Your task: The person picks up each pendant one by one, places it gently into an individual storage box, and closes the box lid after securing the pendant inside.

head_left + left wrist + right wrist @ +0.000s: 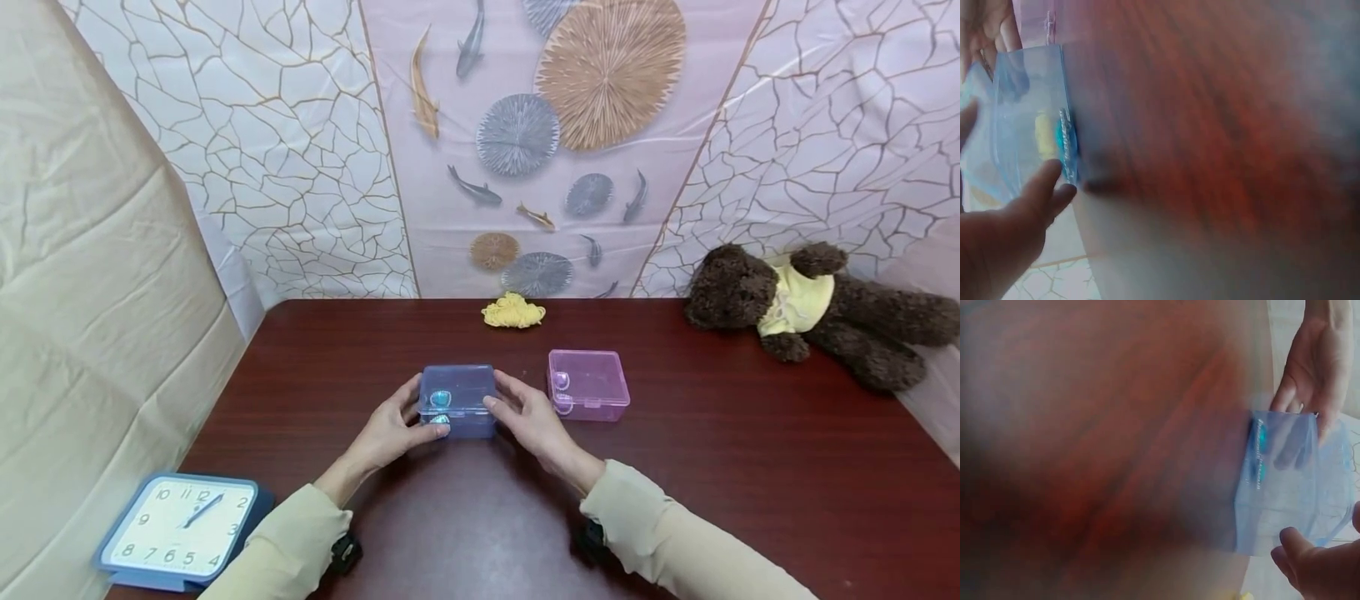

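Observation:
A see-through blue plastic box stands on the table between both hands. Inside, near its left end, a turquoise-stoned jewellery piece with a sparkling edge shows through the wall. My left hand grips the box's left side, thumb at the front left corner and fingers along the side. My right hand holds the right end, its thumb on the lid's front right corner. Both wrist views show the lid tilted away from the box body. Just right of this box sits a pink clear box, lid down, with a similar sparkling piece inside.
Yellow yarn lies at the table's back edge. A brown teddy bear in a yellow top lies at the right. At the front left stands a blue-framed clock. Patterned cloth hangs behind the dark red table.

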### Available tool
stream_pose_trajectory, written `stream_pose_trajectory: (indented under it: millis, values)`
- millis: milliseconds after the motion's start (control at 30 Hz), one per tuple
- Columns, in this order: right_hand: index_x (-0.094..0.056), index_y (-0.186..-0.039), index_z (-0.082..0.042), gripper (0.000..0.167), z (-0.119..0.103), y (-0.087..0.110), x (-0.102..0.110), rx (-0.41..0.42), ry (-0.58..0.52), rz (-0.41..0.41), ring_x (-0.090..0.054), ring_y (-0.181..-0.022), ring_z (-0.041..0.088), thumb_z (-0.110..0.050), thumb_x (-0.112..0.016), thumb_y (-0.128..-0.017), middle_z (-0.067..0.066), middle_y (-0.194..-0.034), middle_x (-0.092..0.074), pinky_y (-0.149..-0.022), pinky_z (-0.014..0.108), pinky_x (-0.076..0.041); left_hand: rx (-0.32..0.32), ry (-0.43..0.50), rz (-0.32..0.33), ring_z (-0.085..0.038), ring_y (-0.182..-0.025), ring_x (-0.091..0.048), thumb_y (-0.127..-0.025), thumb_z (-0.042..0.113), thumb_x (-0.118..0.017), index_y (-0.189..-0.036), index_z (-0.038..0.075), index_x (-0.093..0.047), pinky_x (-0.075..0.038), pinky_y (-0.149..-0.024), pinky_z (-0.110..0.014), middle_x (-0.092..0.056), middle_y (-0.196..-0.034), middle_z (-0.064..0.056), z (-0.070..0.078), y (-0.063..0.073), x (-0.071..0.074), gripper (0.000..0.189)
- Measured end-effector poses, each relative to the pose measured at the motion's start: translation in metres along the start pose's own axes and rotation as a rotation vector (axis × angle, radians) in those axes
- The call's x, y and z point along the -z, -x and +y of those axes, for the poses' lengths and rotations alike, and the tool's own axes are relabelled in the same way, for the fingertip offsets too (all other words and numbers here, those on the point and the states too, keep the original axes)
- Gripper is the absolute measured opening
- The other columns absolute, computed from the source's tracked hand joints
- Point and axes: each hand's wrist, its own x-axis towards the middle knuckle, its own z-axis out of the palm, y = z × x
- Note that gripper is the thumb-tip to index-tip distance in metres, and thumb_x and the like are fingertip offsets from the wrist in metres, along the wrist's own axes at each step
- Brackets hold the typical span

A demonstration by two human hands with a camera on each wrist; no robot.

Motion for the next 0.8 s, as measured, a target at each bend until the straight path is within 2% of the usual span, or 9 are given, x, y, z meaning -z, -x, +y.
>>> stream_pose_trajectory:
  millis: [100, 200, 400, 667, 800]
  values:
    - [-0.035, -0.140, 0.009, 0.053, 0.003, 0.003, -0.001, -0.002, -0.032, 0.008, -0.039, -0.131, 0.036, -0.005, -0.056, -0.093, 0.025, -0.144, -0.037, -0.106, 0.043, -0.038, 0.000, 0.067, -0.012, -0.033, -0.138, -0.030, -0.087, 0.011, -0.066, -0.149, 0.001, -0.016, -0.040, -0.105, -0.037, -0.023, -0.153, -0.019, -0.002, 0.002, 0.002, 0.080]
    - [-0.035, -0.140, 0.009, 0.052, 0.007, 0.005, -0.002, -0.001, -0.046, 0.014, -0.038, -0.132, 0.036, -0.003, -0.055, -0.093, 0.025, -0.144, -0.036, -0.106, 0.043, -0.037, -0.029, 0.103, -0.013, -0.032, -0.139, -0.027, -0.092, 0.010, -0.060, -0.148, -0.001, -0.020, -0.037, -0.107, -0.034, -0.022, -0.153, -0.019, -0.003, 0.002, 0.004, 0.070]
    - [-0.033, -0.140, 0.009, 0.052, 0.010, 0.004, -0.006, 0.006, -0.082, 0.032, -0.035, -0.133, 0.036, -0.001, -0.052, -0.094, 0.025, -0.145, -0.034, -0.108, 0.043, -0.033, -0.058, 0.068, 0.003, -0.030, -0.137, -0.029, -0.090, 0.007, -0.061, -0.146, -0.002, -0.024, -0.039, -0.104, -0.030, -0.024, -0.153, -0.017, -0.003, -0.002, 0.003, 0.068]
    - [-0.030, -0.140, 0.012, 0.050, 0.013, -0.006, -0.007, 0.029, -0.098, 0.080, -0.032, -0.135, 0.038, 0.001, -0.048, -0.094, 0.029, -0.145, -0.031, -0.112, 0.045, -0.028, -0.068, 0.015, 0.028, -0.029, -0.136, -0.032, -0.091, 0.010, -0.062, -0.147, 0.001, -0.025, -0.039, -0.105, -0.038, -0.025, -0.153, -0.016, -0.003, -0.015, 0.000, 0.067]
    - [-0.029, -0.140, 0.012, 0.050, 0.013, -0.008, -0.007, 0.022, -0.117, 0.094, -0.027, -0.138, 0.035, 0.002, -0.046, -0.095, 0.029, -0.146, -0.029, -0.114, 0.045, -0.024, -0.061, 0.023, 0.053, -0.028, -0.136, -0.034, -0.090, 0.009, -0.062, -0.146, 0.002, -0.028, -0.039, -0.105, -0.039, -0.027, -0.152, -0.014, -0.003, -0.020, -0.003, 0.066]
